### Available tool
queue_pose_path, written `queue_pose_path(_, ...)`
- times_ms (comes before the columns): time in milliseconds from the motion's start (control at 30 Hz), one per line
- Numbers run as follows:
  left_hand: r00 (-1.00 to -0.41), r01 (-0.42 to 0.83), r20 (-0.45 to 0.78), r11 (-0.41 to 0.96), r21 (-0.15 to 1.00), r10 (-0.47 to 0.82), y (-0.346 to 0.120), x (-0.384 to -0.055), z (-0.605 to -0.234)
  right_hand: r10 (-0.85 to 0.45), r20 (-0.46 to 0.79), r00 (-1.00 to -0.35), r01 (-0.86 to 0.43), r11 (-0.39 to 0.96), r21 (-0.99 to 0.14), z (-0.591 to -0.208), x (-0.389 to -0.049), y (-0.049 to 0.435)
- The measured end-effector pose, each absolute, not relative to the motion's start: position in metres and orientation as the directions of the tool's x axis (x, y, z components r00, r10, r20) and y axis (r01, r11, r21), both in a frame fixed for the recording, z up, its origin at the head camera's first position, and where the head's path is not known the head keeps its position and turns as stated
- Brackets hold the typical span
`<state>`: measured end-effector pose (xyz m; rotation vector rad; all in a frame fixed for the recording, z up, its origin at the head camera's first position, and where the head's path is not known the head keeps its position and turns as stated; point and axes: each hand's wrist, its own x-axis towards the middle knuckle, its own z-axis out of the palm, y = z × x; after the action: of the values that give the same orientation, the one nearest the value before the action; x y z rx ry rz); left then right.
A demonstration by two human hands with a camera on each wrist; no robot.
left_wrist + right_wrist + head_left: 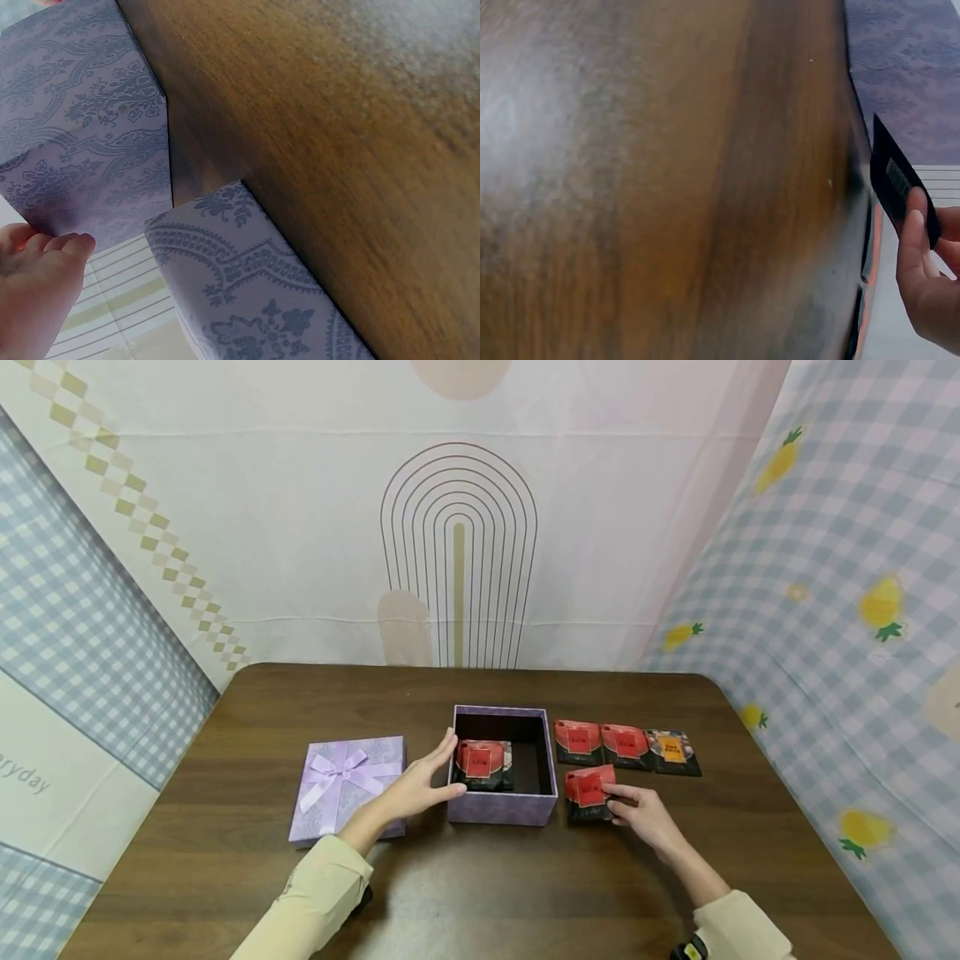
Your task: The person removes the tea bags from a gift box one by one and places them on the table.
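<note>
A purple patterned box (504, 808) stands uncovered mid-table, with red-and-black sachets (482, 765) inside on its left side. My left hand (420, 783) rests against the box's left wall, fingers straight, thumb at the front left corner; the left wrist view shows its fingertips on the patterned side. Just right of the box, my right hand (643, 814) pinches a red-and-black sachet (588, 792) by its right edge. From the right wrist view, this sachet (897, 178) shows a black back with a barcode and is tilted above the table.
Behind the right hand lie two red sachets (577, 742) and a black sachet with an orange label (672, 752), in a row. Left of the box is its purple lid (347, 785) with a ribbon bow. The brown table (480, 893) meets a patterned cloth backdrop (315, 527).
</note>
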<state>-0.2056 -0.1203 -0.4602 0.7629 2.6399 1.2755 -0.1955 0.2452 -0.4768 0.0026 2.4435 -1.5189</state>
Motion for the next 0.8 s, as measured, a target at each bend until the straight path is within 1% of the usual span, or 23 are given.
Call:
queue_pose_path(267,-0.865,0.401,0.135,0.504,0.765,0.483,-0.12,-0.206,-0.462,-0.135,-0.245,-0.96,0.136,0.541,-0.83,-0.486,-0.199,0.242)
queue_pose_path(400,-0.849,0.447,0.198,0.466,0.763,0.49,-0.122,-0.204,-0.463,-0.131,-0.25,-0.959,0.126,0.591,-0.797,-0.488,-0.198,0.242)
queue_pose_path(500,-0.842,0.461,0.221,0.445,0.768,0.492,-0.122,-0.202,-0.462,-0.136,-0.242,-0.961,0.108,0.621,-0.776,-0.489,-0.197,0.242)
queue_pose_path(600,-0.85,0.442,0.192,0.465,0.767,0.49,-0.122,-0.203,-0.461,-0.136,-0.234,-0.963,0.097,0.634,-0.767,-0.489,-0.197,0.242)
queue_pose_path(633,-0.858,0.418,0.169,0.469,0.778,0.485,-0.122,-0.204,-0.461,-0.134,-0.233,-0.963,0.097,0.636,-0.766,-0.489,-0.197,0.242)
queue_pose_path(800,-0.87,0.389,0.113,0.527,0.755,0.48,-0.121,-0.206,-0.461,-0.124,-0.234,-0.964,0.098,0.653,-0.751,-0.489,-0.196,0.241)
